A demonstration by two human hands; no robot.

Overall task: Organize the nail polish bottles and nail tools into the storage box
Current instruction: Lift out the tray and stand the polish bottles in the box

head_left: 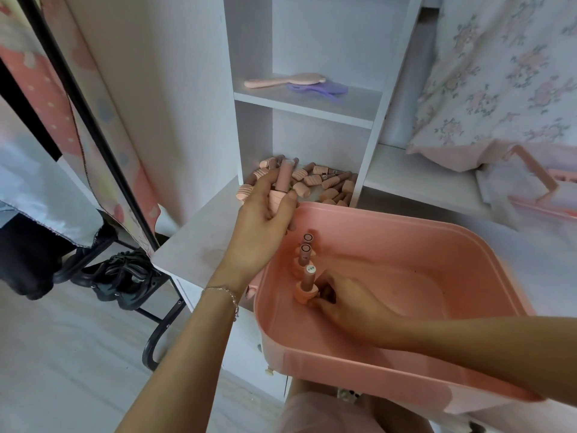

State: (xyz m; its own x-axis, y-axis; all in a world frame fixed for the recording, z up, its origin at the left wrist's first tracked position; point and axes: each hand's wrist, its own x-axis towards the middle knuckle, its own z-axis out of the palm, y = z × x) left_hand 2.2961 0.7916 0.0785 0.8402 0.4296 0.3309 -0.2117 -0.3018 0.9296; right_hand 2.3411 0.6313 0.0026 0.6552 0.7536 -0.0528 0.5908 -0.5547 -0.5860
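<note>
Left hand (265, 220) grips nail polish bottle (282, 185), cap pointing away. Right hand (346, 303) in storage box (406, 232), fingers curled against upright bottle (307, 284); grip unclear.

white shelf unit (307, 110), pale floor (62, 354)

The box (390, 232) is open-topped; most of its floor, right of the three upright bottles (306, 273) along the left wall, lies bare; the right hand (346, 303) fills the near-left corner; the bottle pile (324, 182) sits in a narrow shelf bay, reachable only from the front, where the left hand (265, 220) hovers.
</note>
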